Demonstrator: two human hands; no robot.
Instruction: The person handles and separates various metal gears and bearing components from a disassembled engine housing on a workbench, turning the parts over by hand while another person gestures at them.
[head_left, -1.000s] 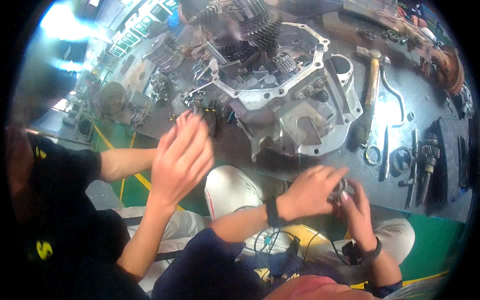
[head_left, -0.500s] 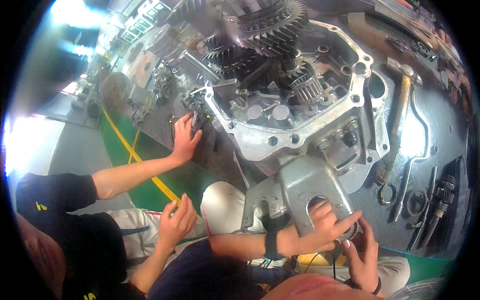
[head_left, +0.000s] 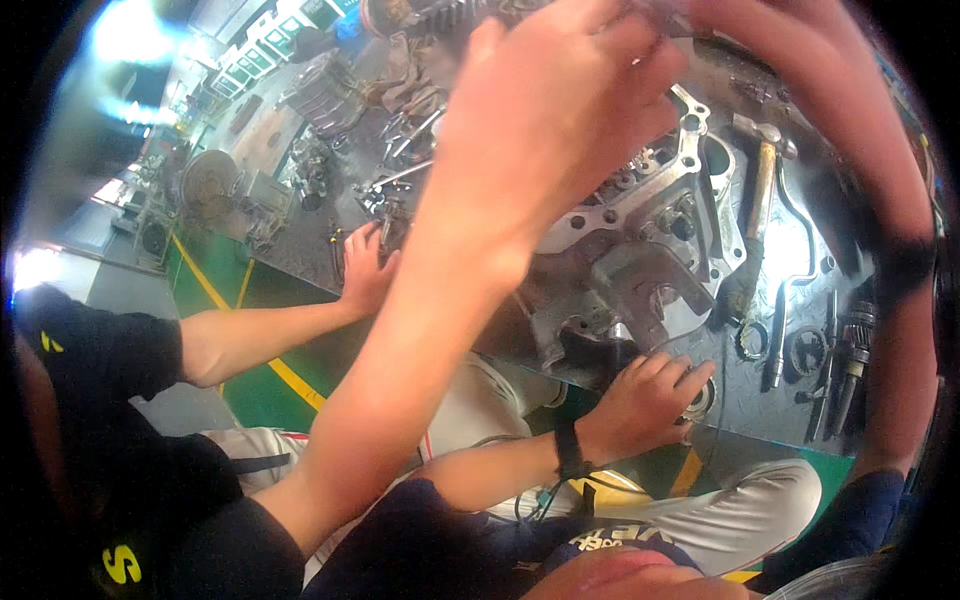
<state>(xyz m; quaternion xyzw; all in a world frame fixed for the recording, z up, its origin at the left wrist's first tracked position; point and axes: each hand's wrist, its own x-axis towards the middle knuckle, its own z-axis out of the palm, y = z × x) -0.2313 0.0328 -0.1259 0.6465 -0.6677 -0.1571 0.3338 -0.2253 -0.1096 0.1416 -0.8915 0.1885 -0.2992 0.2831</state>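
My left hand (head_left: 648, 402), with a black band at the wrist, curls over a round metal bearing ring (head_left: 703, 402) at the near edge of the table. My right forearm (head_left: 903, 190) rises along the right side, and my right hand (head_left: 715, 12) is at the top edge, blurred and partly cut off. Its fingers are hidden behind a co-worker's raised hand (head_left: 555, 110). Below these hands stands a grey metal gearbox housing (head_left: 690, 235), partly covered by the co-worker's arm. The co-worker's other hand (head_left: 368, 265) rests by small metal parts at the left table edge.
To the right lie a hammer (head_left: 762, 185), a bent metal rod (head_left: 795, 240), a toothed ring (head_left: 752, 340) and a geared shaft (head_left: 852, 365). Metal castings (head_left: 325, 95) stand at the far left. The co-worker's arm crosses the middle.
My right hand has left the bearing ring and gone up to the top edge; my left stays at the ring. The co-worker's near hand has risen over the housing, and the view has shifted.
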